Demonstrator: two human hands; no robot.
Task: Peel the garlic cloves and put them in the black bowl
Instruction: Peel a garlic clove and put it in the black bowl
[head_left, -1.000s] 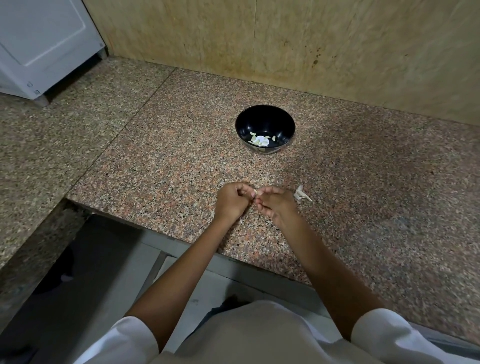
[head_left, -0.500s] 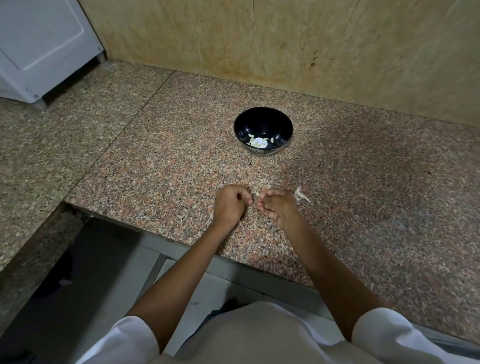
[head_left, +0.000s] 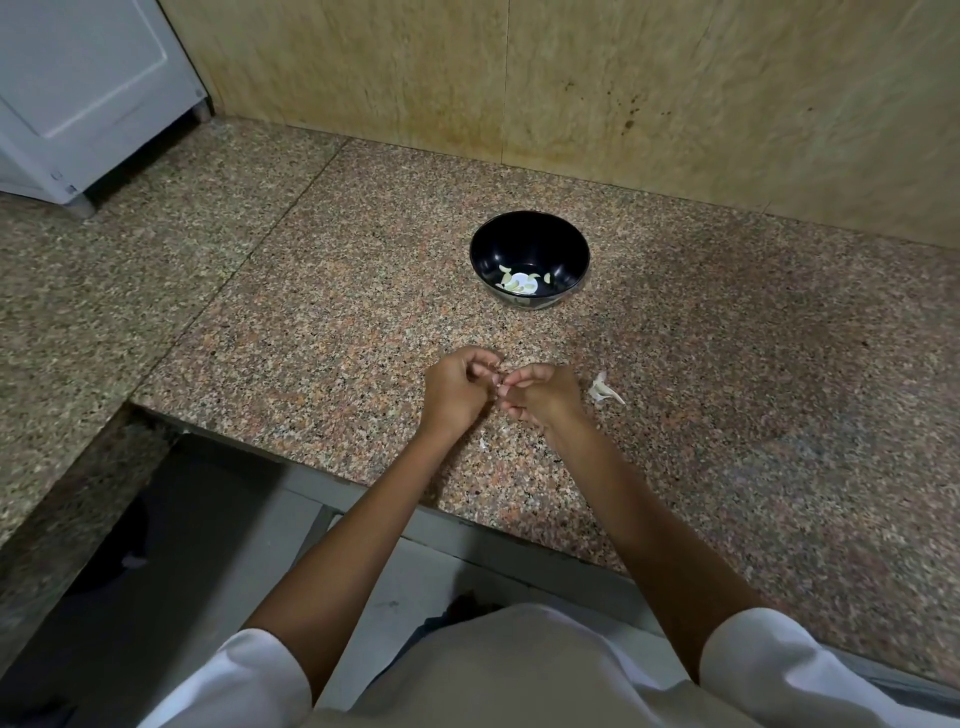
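The black bowl (head_left: 530, 244) stands on the granite counter (head_left: 311, 322) with several peeled garlic cloves (head_left: 519, 283) in its bottom. Nearer to me, my left hand (head_left: 457, 389) and my right hand (head_left: 540, 397) meet fingertip to fingertip above the counter. Both have curled fingers pinching a small garlic clove (head_left: 501, 375) between them; the fingers hide most of it. A white piece of garlic with loose skin (head_left: 602, 389) lies on the counter just right of my right hand.
A small scrap of peel (head_left: 483, 444) lies under my wrists. The counter's front edge (head_left: 415, 506) runs below my forearms, with a drop to the floor. A tan wall (head_left: 571, 88) backs the counter. A white appliance (head_left: 88, 88) stands at far left.
The view has shifted slightly. My hands stay together at the same spot, fingers working on the clove. A small scrap of peel now shows on the counter under my wrists.
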